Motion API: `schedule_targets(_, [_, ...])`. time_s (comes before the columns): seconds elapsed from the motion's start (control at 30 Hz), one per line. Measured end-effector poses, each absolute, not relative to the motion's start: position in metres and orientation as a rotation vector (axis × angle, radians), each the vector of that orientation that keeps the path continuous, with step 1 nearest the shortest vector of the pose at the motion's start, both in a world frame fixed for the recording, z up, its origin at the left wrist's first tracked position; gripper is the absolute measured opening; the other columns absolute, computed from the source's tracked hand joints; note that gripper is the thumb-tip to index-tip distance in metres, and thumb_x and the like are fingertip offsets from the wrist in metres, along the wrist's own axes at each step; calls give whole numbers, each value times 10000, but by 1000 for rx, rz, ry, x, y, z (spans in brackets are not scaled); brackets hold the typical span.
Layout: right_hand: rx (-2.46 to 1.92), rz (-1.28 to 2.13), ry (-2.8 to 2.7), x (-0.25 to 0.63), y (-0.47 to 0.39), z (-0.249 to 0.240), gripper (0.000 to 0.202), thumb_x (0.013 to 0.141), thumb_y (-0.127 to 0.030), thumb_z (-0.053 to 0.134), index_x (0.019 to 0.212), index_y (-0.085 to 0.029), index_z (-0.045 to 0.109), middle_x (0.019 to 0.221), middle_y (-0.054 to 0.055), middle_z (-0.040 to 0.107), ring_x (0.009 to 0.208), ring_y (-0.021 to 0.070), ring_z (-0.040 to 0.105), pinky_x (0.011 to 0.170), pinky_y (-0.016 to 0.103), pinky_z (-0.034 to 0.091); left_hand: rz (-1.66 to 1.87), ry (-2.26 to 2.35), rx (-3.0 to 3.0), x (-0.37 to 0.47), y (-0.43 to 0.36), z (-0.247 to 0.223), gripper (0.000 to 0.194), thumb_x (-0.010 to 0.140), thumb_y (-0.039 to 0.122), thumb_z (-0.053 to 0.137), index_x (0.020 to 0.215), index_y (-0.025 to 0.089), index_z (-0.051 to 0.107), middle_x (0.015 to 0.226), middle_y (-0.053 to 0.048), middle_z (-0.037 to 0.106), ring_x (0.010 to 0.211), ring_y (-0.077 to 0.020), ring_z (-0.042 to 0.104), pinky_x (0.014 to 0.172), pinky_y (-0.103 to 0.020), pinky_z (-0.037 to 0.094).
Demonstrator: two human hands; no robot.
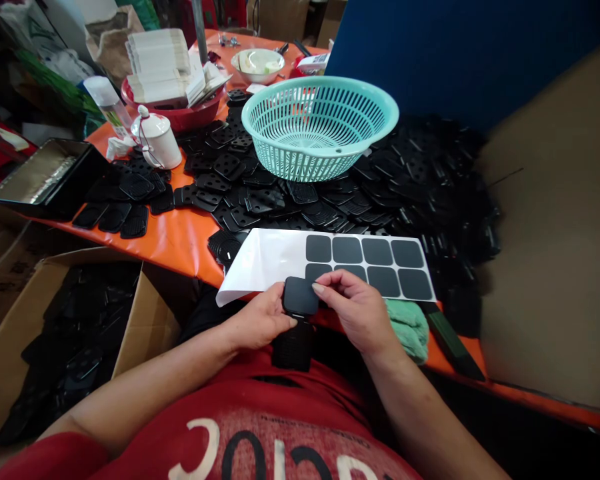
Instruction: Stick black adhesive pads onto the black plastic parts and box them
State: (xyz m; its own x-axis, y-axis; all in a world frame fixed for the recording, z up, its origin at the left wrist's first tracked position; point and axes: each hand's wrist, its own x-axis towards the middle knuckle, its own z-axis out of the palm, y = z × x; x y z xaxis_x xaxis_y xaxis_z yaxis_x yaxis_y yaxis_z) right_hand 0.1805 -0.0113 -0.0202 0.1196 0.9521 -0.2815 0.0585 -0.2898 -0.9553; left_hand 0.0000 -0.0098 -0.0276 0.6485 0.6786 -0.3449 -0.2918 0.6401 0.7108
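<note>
My left hand (261, 316) is closed round the left side of a black hinged plastic piece (292, 347), held in front of my shirt. On the upper part of that piece lies a dark rounded-square sticker (301, 296). The thumb and index finger of my right hand (356, 308) pinch at this sticker's right edge; whether they still grip it or only press it is hard to see. Just beyond my hands is a white backing sheet (270, 257) with several dark rounded-square stickers in rows, its left end bare and curled. My right hand covers part of the lower row.
A turquoise plastic basket (320, 167) stands among piled black plastic pieces (420, 173). At left are a white lidded mug (159, 140), a black box (50, 177) and a carton (135, 320) of black pieces. A green cloth (409, 330) lies right; cardboard (555, 233) walls that side.
</note>
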Motion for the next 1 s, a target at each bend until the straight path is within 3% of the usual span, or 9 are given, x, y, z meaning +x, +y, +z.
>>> schedule_targets(0.4, [-1549, 1276, -1072, 180, -12, -21, 319, 676, -457, 799, 776, -184, 668, 684, 9, 647, 628, 145, 572, 590, 258, 479, 608, 659, 657, 0, -10, -26, 552, 671, 114, 718, 1168, 150, 480, 1085, -92, 656, 937, -191, 658, 735, -268, 454])
schedule_targets(0.8, [-1569, 1224, -1135, 180, -12, -18, 312, 694, -473, 771, 772, -190, 664, 687, 14, 651, 641, 158, 574, 612, 283, 475, 601, 657, 638, -1, -11, -26, 601, 690, 155, 758, 1219, 161, 475, 1014, -72, 670, 875, -186, 675, 819, -327, 485])
schedule_targets(1.0, [-1566, 1176, -1194, 180, -13, -13, 315, 723, -492, 749, 771, -191, 667, 685, 23, 655, 641, 171, 582, 611, 293, 488, 612, 642, 699, -1, -13, -23, 574, 721, 149, 727, 1238, 159, 475, 1088, -83, 648, 881, -167, 657, 830, -315, 471])
